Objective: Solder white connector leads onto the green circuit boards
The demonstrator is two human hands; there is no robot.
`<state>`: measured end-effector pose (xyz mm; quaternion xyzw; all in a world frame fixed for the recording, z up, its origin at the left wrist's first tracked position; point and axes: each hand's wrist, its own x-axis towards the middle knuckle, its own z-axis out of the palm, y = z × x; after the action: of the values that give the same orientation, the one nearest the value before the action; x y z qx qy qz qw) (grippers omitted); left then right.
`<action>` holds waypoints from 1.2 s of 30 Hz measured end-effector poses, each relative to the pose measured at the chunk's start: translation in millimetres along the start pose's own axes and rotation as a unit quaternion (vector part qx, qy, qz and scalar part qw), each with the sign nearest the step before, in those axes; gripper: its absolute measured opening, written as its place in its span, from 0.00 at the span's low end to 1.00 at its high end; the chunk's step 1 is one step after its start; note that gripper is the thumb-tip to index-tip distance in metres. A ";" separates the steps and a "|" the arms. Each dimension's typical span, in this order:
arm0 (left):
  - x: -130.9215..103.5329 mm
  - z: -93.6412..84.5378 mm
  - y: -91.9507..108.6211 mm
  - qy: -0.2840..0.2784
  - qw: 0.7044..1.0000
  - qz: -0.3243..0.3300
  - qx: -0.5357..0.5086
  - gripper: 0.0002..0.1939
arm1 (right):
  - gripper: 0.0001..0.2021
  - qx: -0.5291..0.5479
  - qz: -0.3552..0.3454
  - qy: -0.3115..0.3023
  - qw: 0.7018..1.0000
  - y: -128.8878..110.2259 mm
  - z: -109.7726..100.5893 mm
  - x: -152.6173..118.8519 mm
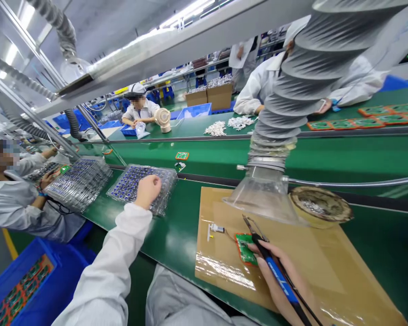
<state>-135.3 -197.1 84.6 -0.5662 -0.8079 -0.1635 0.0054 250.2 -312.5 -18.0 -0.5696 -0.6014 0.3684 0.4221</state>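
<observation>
My left hand (148, 191) is over a clear plastic tray (125, 183) filled with rows of small dark blue parts. Its fingers are curled closed, and whatever they pinch is hidden. In my right hand (275, 276) is a blue and black soldering iron (279, 277), its tip pointing up and away, with a thin bent metal piece beside it. Fingertips of that hand touch a green circuit board (245, 249) with orange edges. Thin wires run from the board to a small motor (217, 228) with a white piece beside it. Both lie on the brown sheet (221, 267).
A fume hose hood (263, 194) hangs low over the sheet, beside a round dish (321, 206) of metallic scraps. Stacked trays (80, 181) stand at left near a co-worker (23, 194). A board (182, 155) lies on the green belt (211, 156). A blue bin (51, 253) sits below left.
</observation>
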 end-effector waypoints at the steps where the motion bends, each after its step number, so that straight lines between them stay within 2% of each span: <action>1: 15.2 -3.3 -11.0 0.011 0.999 -0.040 0.013 0.12 | 0.23 0.004 0.005 0.000 1.000 -2.6 0.1 -0.1; 3: 37.9 -4.8 -24.3 0.024 0.996 -0.085 0.027 0.14 | 0.23 0.006 0.010 -0.002 1.000 -2.9 0.9 1.3; 6: 52.7 2.6 -25.8 0.028 0.993 -0.109 0.032 0.14 | 0.23 0.004 -0.005 -0.019 1.000 8.0 1.7 5.3; 11: 52.4 14.9 -18.1 0.037 0.994 -0.107 -0.002 0.11 | 0.22 -0.018 -0.029 -0.045 0.998 27.1 -0.1 9.9; 17: 58.1 13.7 -21.0 0.036 0.986 -0.129 -0.096 0.10 | 0.22 -0.023 -0.034 -0.045 0.998 14.4 0.2 10.1; 20: 52.7 6.2 -8.5 0.066 0.982 -0.101 -0.146 0.09 | 0.22 -0.007 -0.013 -0.028 0.999 6.9 1.8 8.6; 23: 24.6 -2.2 21.1 0.083 0.969 -0.040 -0.230 0.10 | 0.22 0.002 -0.007 -0.029 1.000 7.1 2.2 9.0; 24: 9.3 -3.4 33.8 0.065 0.959 -0.016 -0.276 0.11 | 0.21 0.004 -0.012 -0.034 0.999 8.5 2.1 9.4; 25: -8.6 -3.0 47.3 0.031 0.937 0.012 -0.348 0.12 | 0.21 0.006 -0.018 -0.038 0.999 10.0 1.9 9.5; 27: -49.3 3.4 74.3 -0.119 0.874 0.048 -0.469 0.13 | 0.20 0.009 -0.033 -0.027 0.999 11.6 2.3 8.1; 29: -90.1 17.6 98.6 -0.279 0.809 0.053 -0.515 0.14 | 0.19 0.019 -0.046 0.013 0.999 9.9 4.2 3.6; 31: -124.5 36.0 117.4 -0.377 0.763 0.056 -0.523 0.15 | 0.18 0.043 -0.055 0.054 0.996 4.7 7.4 -2.9; 33: -148.8 52.3 130.1 -0.421 0.747 0.053 -0.513 0.16 | 0.17 0.081 -0.059 0.074 0.992 -2.3 10.8 -9.0; 36: -166.4 64.0 139.4 -0.436 0.757 0.050 -0.484 0.13 | 0.17 0.141 -0.066 0.079 0.985 -12.3 14.3 -13.1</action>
<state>63.4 -289.1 27.7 -0.5430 -0.5068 -0.2674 -0.6139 232.3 -326.0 -13.0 -0.4910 -0.5447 0.3748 0.5672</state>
